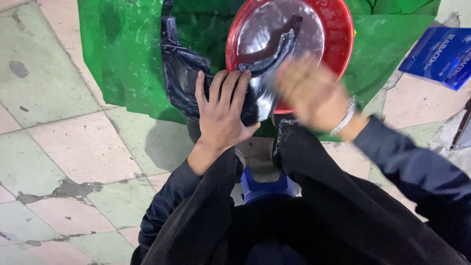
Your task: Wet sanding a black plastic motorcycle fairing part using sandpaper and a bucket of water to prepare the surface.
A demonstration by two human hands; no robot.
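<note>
My left hand (221,110) lies flat, fingers spread, on a glossy black curved plastic panel (182,73) that rests partly over the rim of a red basin (338,34) of soapy water. My right hand (309,93), blurred by motion, hovers over the panel's right part and the basin's near edge; a silver bracelet sits on its wrist. I cannot tell whether it holds anything. Both arms wear dark sleeves, and my dark-trousered knees fill the lower view.
A green plastic sheet (122,49) lies under the basin and panel on a tiled floor (73,142) with worn patches. A blue packet (439,56) lies at the upper right. A blue stool (262,189) shows between my legs.
</note>
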